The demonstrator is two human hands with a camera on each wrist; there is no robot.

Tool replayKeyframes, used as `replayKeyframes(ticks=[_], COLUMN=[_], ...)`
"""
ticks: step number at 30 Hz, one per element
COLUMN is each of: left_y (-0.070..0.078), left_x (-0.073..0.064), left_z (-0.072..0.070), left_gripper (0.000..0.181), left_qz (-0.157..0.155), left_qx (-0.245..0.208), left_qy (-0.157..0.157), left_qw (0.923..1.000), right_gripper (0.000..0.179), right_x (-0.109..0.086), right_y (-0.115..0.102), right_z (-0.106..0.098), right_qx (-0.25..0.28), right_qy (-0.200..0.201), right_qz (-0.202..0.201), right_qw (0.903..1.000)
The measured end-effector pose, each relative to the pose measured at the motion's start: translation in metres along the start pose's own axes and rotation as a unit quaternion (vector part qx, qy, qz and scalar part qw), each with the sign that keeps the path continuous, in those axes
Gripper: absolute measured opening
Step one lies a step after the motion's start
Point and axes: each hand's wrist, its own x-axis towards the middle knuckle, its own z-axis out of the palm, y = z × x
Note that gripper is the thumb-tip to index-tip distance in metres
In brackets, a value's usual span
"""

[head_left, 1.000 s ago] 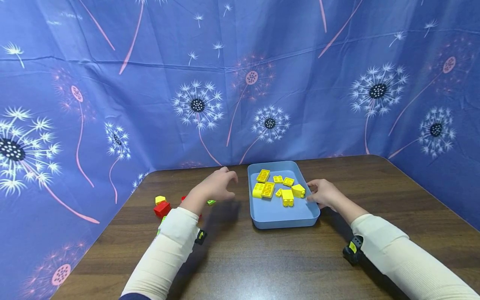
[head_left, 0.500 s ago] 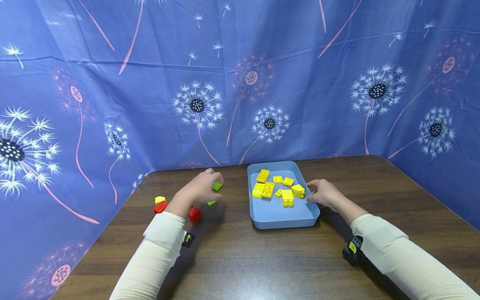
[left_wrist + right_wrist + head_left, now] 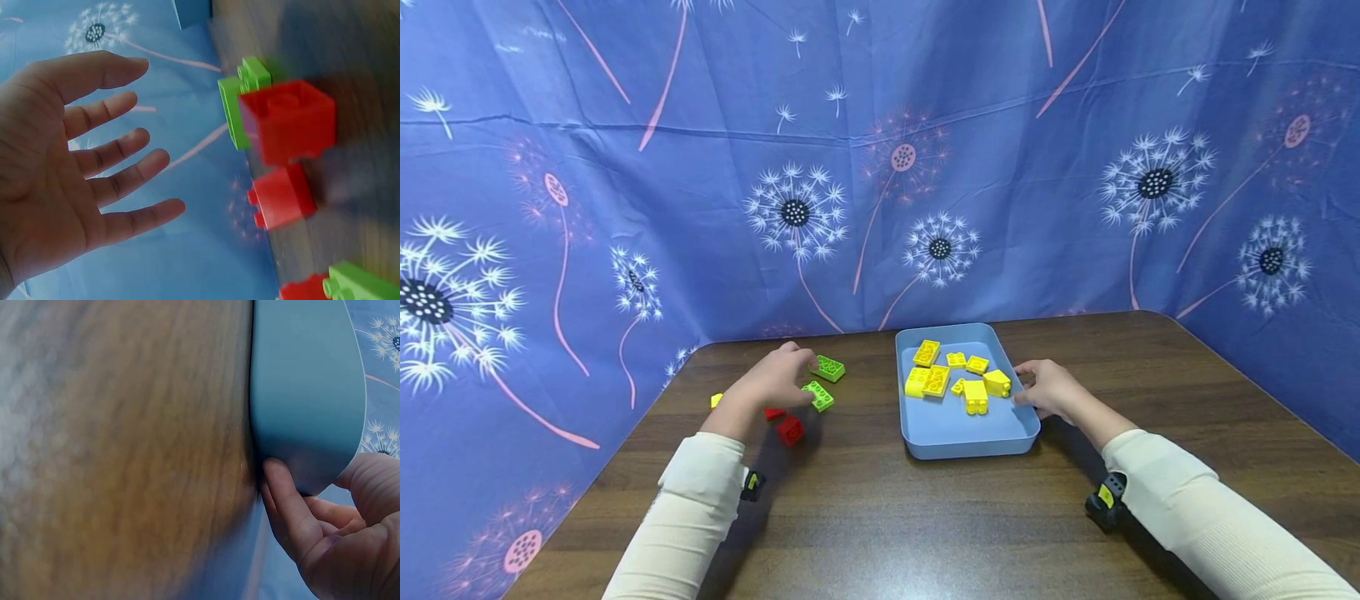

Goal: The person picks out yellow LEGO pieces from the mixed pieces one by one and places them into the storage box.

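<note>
My left hand (image 3: 767, 381) hovers over loose toy building bricks on the left side of the table, with nothing in it. Spread fingers of that hand (image 3: 75, 156) show in the left wrist view. Near its fingertips lie two green bricks, one farther back (image 3: 829, 368) and one closer (image 3: 820, 395). A red brick (image 3: 789, 430) sits nearer the front, with another red one (image 3: 773, 412) partly hidden by the hand. My right hand (image 3: 1051, 390) grips the right side of a blue tray (image 3: 970, 448); its fingers press the outer wall (image 3: 309, 375) in the right wrist view.
Several yellow bricks (image 3: 975, 397) lie in the tray. A yellow brick (image 3: 716, 400) peeks out beyond the left forearm. In the left wrist view another green brick (image 3: 359, 284) shows at the bottom. A blue dandelion-print cloth (image 3: 865, 167) hangs behind the wooden table (image 3: 880, 525).
My left hand has moved left, away from the tray, and the green and red bricks have come into sight. The right hand and the tray have stayed put.
</note>
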Motion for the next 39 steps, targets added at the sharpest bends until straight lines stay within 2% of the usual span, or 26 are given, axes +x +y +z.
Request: replayKeyframes(ticks=[6, 15, 27, 39], left_y=[-0.015, -0.033, -0.058, -0.082], left_x=[-0.01, -0.02, -0.024, -0.027], left_z=[-0.003, -0.007, -0.014, -0.023], left_gripper=[0.035, 0.033, 0.033, 0.036], left_qz=[-0.028, -0.064, -0.091, -0.116], left_qx=[-0.005, 0.0, 0.015, -0.009], left_qy=[0.004, -0.008, -0.017, -0.042], left_qw=[0.9996, 0.9979, 0.9956, 0.9924], right_gripper=[0.064, 0.064, 0.064, 0.063], right_x=[-0.001, -0.002, -0.001, 0.0], right_y=[-0.001, -0.002, -0.001, -0.001], right_z=[-0.001, -0.001, 0.001, 0.001], right_qx=[-0.001, -0.005, 0.007, -0.002], right_qy=[-0.001, -0.003, 0.0, 0.002], right_qz=[0.001, 0.014, 0.004, 0.004], right_qw=[1.0, 0.9999, 1.0, 1.0])
